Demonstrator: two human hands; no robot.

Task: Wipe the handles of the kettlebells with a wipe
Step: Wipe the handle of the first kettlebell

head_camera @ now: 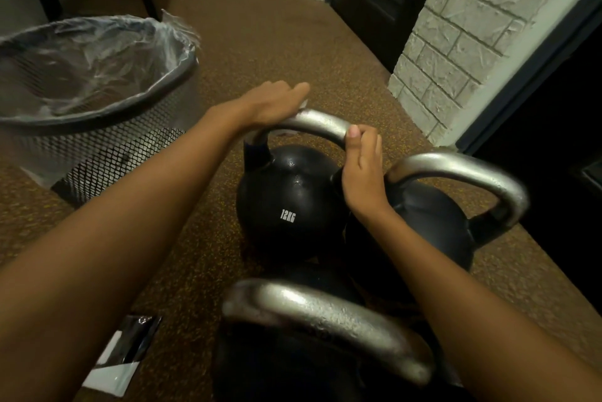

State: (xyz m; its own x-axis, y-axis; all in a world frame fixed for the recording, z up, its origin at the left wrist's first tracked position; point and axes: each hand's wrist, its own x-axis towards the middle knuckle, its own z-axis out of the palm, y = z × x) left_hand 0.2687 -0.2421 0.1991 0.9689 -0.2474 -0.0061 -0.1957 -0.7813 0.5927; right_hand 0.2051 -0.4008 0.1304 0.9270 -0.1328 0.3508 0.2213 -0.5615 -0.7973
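Standing close by, I see the kettlebell marked 12KG [286, 206] on the floor [260, 27], and the work is on its handle [321, 123]. This handle is thick bare metal, stiff and a little rough. The ball under it is heavy, so I judge it will hardly move under rubbing and needs only steadying, not lifting. The wipe [303, 104] is the opposite: thin, soft and easy to bunch or slip. It is best held wrapped round the bar with the palm pressing on it.

The left hand [270, 105] lies over the left bend of the handle. Its fingers [293, 88] reach over the far side and hold the wipe against the metal. Only a small white edge shows just under the fingertips (a pale bit below the bar is, I think, the same wipe). The right hand [361, 170] grips the right end of the same handle, with the thumb on top and the fingers curled round the post. Between the two hands the bar is bare. A second handle [456, 168] stands just right of the right fingers, and a third handle [325, 312] lies nearer than both hands.
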